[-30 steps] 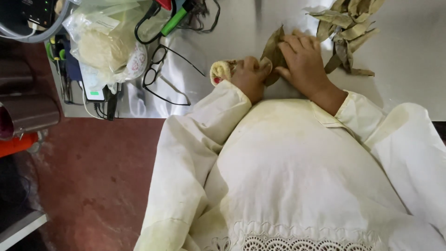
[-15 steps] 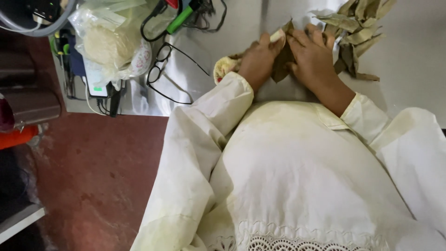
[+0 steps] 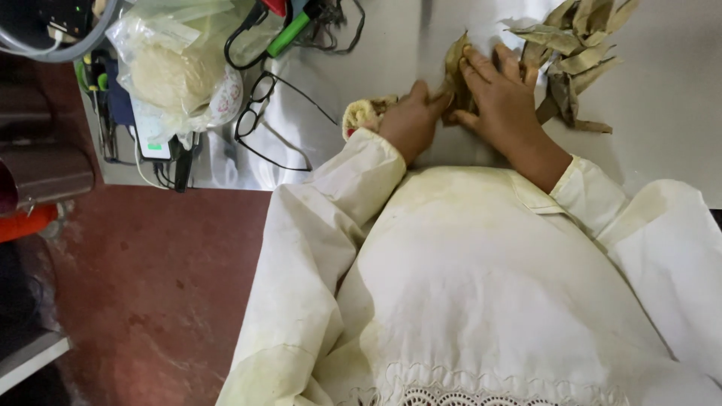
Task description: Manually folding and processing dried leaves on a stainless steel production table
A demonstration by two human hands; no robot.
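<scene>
Both my hands work a dried brown leaf (image 3: 456, 66) on the grey table top (image 3: 662, 143). My left hand (image 3: 410, 124) pinches the leaf's lower left edge with its fingers curled. My right hand (image 3: 505, 101) lies over the leaf's right side, fingers spread and pressing it against the table. A small yellowish roll (image 3: 359, 114) sits just left of my left hand, partly hidden by the wrist. A pile of several dried leaves (image 3: 580, 53) lies right beside my right hand. Cream sleeves cover both forearms.
Black-rimmed glasses (image 3: 259, 113) lie on the table to the left. Beyond them are a clear plastic bag with pale contents (image 3: 177, 71), a green-handled tool (image 3: 289, 34), black cables and a small device (image 3: 154, 143). The table's left edge drops to a red floor (image 3: 150, 286).
The leaf, earlier held up between both hands, now lies lower with my right hand spread over it. My left hand has slid in closer to the leaf.
</scene>
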